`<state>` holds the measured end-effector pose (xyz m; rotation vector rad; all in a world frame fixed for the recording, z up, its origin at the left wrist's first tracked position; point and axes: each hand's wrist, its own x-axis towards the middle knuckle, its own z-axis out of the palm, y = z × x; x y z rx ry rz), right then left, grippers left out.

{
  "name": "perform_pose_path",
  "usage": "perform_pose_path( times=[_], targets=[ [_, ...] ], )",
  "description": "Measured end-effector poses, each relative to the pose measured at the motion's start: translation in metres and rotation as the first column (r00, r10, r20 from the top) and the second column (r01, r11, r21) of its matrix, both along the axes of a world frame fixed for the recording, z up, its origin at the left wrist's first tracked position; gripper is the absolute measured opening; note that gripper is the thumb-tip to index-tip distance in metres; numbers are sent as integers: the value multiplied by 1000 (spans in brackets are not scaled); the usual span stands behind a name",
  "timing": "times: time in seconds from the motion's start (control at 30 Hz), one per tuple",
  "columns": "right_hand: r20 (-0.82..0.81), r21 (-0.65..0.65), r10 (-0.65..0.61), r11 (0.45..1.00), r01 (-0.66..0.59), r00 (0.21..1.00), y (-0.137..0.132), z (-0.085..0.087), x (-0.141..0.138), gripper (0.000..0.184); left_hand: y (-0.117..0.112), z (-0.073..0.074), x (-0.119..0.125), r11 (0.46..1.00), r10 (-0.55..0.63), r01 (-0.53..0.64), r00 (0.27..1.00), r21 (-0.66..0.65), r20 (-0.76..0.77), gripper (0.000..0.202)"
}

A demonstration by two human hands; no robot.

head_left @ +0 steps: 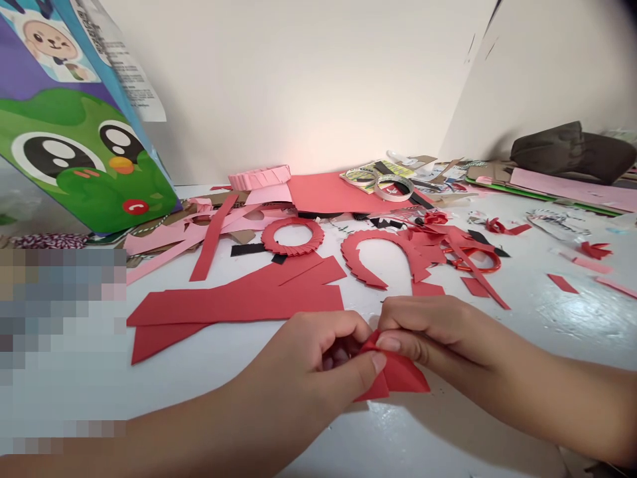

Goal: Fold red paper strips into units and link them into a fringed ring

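Note:
Both my hands meet low in the head view over a small piece of folded red paper (405, 375). My left hand (323, 365) pinches it with the thumb on top, its other fingers curled behind. From the right, my right hand (432, 332) pinches the paper's upper edge between thumb and fingers. Part of the fold is hidden under the fingertips. Just beyond lie wide red paper strips (249, 302), a closed ring of folded red paper (292, 237) and an open, curved chain of folded red paper (381, 242).
Red-handled scissors (475, 260) lie partly under red scraps at the right. Tape rolls (393, 188) rest on a red sheet (318, 192) at the back, beside a pleated pink ring (259, 177). A tall green cartoon box (79, 153) stands at left, a dark pouch (572, 153) at right.

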<state>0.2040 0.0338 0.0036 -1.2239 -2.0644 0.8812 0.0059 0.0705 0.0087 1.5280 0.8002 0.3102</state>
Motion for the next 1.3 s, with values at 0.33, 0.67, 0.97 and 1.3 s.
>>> perform_pose_path(
  times=[0.33,0.67,0.97,1.3],
  targets=[
    [52,-19,-89,996,90,995,-1,2,2,44,-1,3,1,988,152,-150,988,-41,32,28],
    [37,68,-63,996,60,997,-2,1,4,42,-2,1,0,985,158,-152,985,-85,64,30],
    [21,-24,-46,999,47,999,-3,5,0,35,-3,0,0,994,102,-100,994,-47,49,21],
    [-31,-52,-25,998,24,999,-5,5,2,35,-2,2,-1,999,37,-37,999,15,-6,35]
  ],
)
